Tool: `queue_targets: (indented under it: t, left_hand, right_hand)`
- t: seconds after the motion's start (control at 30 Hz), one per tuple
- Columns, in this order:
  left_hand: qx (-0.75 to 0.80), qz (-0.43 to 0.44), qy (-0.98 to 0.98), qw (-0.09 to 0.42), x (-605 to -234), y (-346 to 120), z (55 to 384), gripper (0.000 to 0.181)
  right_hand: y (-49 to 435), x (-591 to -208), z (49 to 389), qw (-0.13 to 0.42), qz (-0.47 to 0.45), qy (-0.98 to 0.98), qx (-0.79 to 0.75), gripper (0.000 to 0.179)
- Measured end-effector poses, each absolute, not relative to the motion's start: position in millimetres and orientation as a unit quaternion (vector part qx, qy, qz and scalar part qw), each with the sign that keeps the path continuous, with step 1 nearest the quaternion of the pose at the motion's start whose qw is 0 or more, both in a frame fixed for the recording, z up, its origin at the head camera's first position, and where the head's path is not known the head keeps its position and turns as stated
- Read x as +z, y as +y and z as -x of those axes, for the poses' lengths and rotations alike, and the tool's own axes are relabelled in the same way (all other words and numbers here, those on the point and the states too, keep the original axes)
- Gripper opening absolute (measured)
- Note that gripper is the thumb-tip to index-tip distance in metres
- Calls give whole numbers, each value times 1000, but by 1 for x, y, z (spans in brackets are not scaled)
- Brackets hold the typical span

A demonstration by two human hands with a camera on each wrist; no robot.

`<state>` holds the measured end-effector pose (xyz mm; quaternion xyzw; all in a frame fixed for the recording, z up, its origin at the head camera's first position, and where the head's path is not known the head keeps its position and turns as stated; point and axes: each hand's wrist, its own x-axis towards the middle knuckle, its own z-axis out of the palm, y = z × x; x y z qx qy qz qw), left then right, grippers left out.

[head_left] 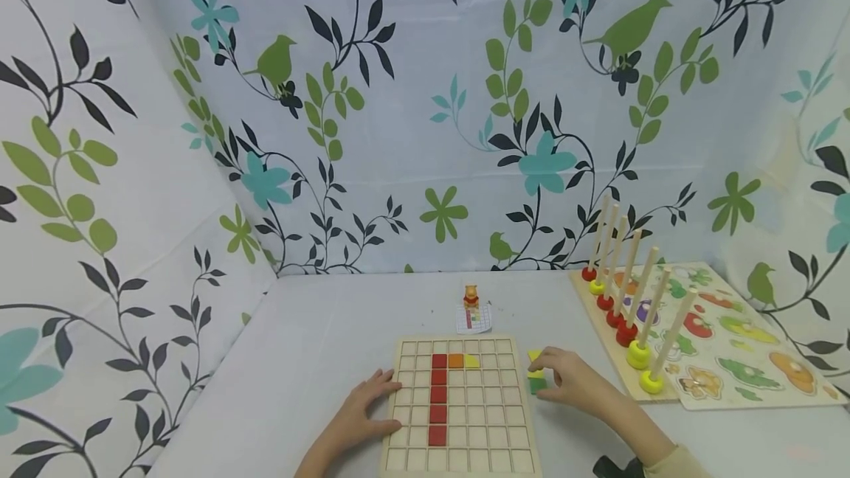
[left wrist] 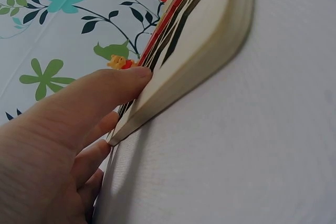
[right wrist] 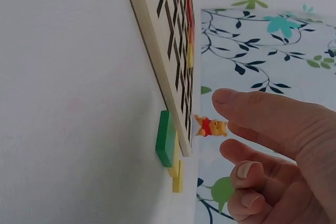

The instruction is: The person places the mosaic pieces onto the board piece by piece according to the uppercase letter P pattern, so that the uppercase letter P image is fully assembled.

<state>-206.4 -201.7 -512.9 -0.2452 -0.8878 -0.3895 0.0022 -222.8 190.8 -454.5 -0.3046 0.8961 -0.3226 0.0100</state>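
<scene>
A wooden grid board (head_left: 494,419) lies flat on the table. It has a column of several red tiles (head_left: 437,395), with an orange tile (head_left: 455,361) and a yellow tile (head_left: 471,361) beside the top one. My left hand (head_left: 361,408) rests at the board's left edge, the thumb (left wrist: 126,85) and fingertips touching its side. Just right of the board are a green tile (right wrist: 166,140) and loose yellow tiles (right wrist: 177,174). Over these tiles hovers my right hand (head_left: 572,383), its fingers loosely bent and nothing between thumb and fingertips.
Behind the board stands a small bear figurine (head_left: 471,296) on a patterned card (head_left: 474,321). At the right, a peg stand (head_left: 627,382) with red and yellow beads overlaps a vegetable puzzle board (head_left: 724,397). A patterned curtain (head_left: 398,124) encloses the table.
</scene>
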Motion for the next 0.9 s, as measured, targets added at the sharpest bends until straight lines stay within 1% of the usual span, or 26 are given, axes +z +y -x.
queue_targets:
  t: [0.33, 0.6, 0.9]
  left_hand:
    - [-394, 240, -887, -6, -513, -202, 208, 56]
    - [-394, 246, -885, 4, -512, -202, 208, 56]
    - [-397, 246, -884, 3, -514, -202, 208, 56]
  right_hand:
    - [192, -462, 220, 77, 255, 919, -290, 28]
    - [191, -468, 222, 56, 242, 931, -267, 26]
    - [189, -472, 222, 49, 239, 928, -280, 25]
